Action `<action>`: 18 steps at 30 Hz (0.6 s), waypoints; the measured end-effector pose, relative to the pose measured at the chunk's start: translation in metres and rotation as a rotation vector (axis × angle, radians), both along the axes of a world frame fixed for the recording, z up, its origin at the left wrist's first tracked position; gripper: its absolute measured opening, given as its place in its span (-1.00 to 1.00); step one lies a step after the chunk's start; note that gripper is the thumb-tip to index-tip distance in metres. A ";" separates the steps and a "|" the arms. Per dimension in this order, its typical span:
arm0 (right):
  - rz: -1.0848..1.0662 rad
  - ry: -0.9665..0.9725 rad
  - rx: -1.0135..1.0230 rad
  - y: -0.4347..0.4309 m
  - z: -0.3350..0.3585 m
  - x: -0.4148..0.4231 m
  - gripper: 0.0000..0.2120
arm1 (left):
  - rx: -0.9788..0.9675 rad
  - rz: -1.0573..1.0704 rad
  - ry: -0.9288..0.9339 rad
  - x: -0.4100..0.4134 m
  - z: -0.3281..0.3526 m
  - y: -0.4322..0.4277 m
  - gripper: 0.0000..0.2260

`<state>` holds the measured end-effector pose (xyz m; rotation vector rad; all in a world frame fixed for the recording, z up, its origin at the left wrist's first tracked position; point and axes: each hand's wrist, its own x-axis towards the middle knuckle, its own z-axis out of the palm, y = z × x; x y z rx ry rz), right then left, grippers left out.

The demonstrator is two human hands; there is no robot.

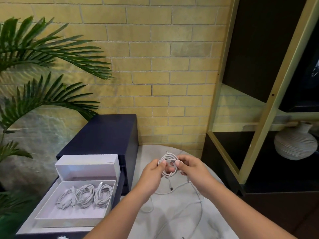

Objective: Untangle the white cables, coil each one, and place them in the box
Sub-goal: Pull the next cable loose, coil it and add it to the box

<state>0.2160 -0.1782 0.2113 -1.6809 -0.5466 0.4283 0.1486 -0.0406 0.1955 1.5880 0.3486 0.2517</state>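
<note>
1. Left hand [152, 169] and right hand [191, 169] are raised together above the pale marbled desk [172, 223], near its far edge
2. Between them: a small coil of white cable [168, 165], held upright; left thumb and fingers pinch its left side, right thumb and fingers pinch its right side
3. A short tail hangs from the coil's lower edge, ending in a dark-tipped plug
4. Loose cable [162, 193] sprawls in slack loops over the desk below the hands; how many strands, cannot tell
5. Open white box [69, 221] sits to the left on a dark blue cabinet [107, 131], well apart from the hands
6. Inside the box, three coiled cables [84, 195] lie side by side along its far wall
7. White lid [86, 163] stands just behind the box
8. Surroundings: yellow brick wall [155, 66], palm fronds [43, 49] at left, ribbed vase [295, 145] on dark shelving at right
</note>
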 end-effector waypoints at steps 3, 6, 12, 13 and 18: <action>0.000 0.017 0.036 -0.003 0.001 -0.001 -0.80 | 0.014 -0.011 0.008 -0.001 0.002 0.001 -0.75; 0.057 -0.006 -0.015 -0.003 0.002 -0.001 -0.78 | 0.046 -0.017 0.027 -0.003 0.002 0.002 -0.79; 0.100 -0.039 -0.094 0.000 0.001 -0.004 -0.78 | 0.115 -0.050 0.023 -0.005 -0.002 0.006 -0.87; 0.103 -0.056 -0.106 0.000 0.001 -0.004 -0.79 | 0.147 -0.038 0.006 -0.006 -0.001 0.007 -0.83; 0.172 -0.203 -0.183 0.001 0.005 -0.010 -0.82 | 0.711 -0.036 -0.068 -0.009 -0.004 0.014 -0.67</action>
